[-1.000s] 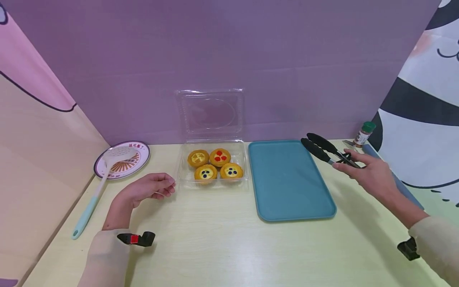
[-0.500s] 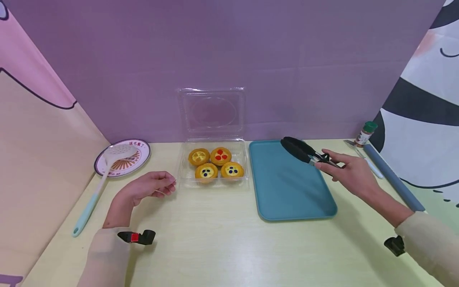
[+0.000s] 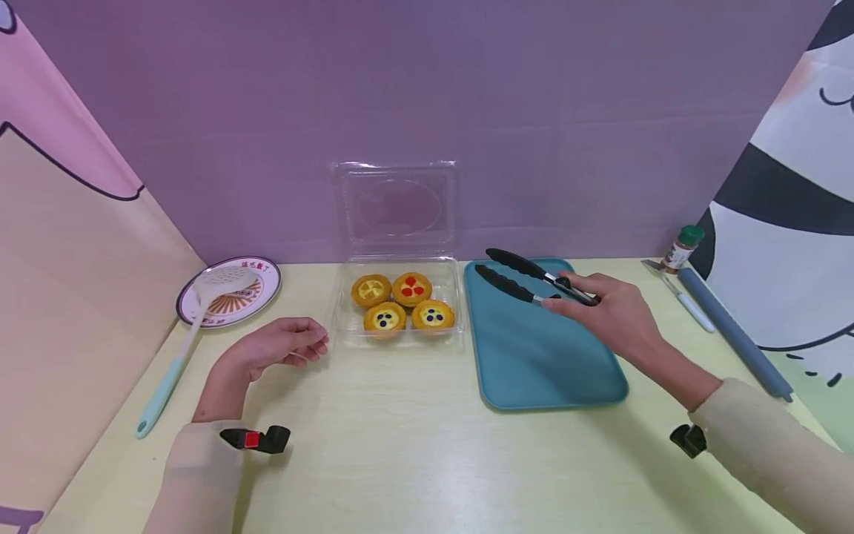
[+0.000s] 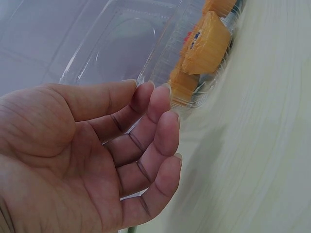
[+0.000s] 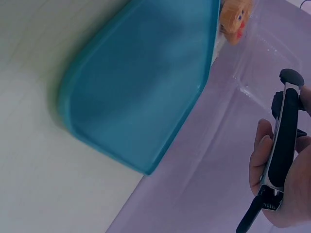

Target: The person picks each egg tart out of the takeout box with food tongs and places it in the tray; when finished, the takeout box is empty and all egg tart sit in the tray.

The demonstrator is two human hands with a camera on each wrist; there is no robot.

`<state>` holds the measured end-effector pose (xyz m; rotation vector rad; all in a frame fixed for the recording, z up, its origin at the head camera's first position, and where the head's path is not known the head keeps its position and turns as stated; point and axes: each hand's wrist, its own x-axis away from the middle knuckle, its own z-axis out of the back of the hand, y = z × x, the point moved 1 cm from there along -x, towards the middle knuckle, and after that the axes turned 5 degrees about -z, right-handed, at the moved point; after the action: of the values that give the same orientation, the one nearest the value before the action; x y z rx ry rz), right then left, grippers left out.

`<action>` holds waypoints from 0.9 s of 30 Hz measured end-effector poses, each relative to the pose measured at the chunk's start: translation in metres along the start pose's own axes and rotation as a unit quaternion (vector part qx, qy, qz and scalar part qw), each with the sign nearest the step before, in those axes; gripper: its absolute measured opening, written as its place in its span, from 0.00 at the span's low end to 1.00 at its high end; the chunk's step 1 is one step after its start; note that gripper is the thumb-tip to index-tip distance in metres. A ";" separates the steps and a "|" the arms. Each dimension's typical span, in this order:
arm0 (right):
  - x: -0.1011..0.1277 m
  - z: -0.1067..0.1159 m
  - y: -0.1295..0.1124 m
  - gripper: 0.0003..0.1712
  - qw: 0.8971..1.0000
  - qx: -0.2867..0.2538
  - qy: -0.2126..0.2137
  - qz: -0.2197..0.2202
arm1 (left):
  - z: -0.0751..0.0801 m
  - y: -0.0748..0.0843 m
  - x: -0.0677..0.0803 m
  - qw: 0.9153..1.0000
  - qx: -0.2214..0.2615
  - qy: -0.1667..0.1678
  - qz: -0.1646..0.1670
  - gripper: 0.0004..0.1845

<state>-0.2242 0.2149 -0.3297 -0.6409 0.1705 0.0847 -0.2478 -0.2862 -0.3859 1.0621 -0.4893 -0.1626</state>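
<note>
My right hand [image 3: 603,315] grips black-tipped metal tongs [image 3: 527,278] above the teal tray [image 3: 534,371]; their two arms are apart and point left toward the tarts. In the right wrist view the tongs [image 5: 284,145] sit in my curled fingers beside the tray [image 5: 141,92]. A clear plastic box [image 3: 340,322] with its lid [image 3: 395,204] raised holds several small tarts [image 3: 400,304]. My left hand [image 3: 283,345] rests on the table just left of the box, holding nothing. The left wrist view shows its fingers [image 4: 150,131] loosely bent near the box [image 4: 160,73].
A patterned plate [image 3: 256,278] at the back left carries a white slotted spatula [image 3: 190,337] whose blue handle reaches toward the left edge. At the back right stand a green-capped spice jar [image 3: 680,248], a small utensil [image 3: 680,300] and a grey-blue roll [image 3: 734,334]. Purple wall behind.
My right hand has carried the tongs leftward from beyond the tray's right edge to above the tray. The left hand has stayed where it was.
</note>
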 end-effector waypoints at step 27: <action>-0.021 -0.041 -0.046 0.39 0.997 0.041 0.009 0.066 | -0.001 0.003 0.001 1.000 -0.004 0.001 -0.002 0.19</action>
<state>-0.2441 0.1532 -0.3311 -0.5481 0.2318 0.1981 -0.2470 -0.2847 -0.3837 1.0550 -0.4851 -0.1665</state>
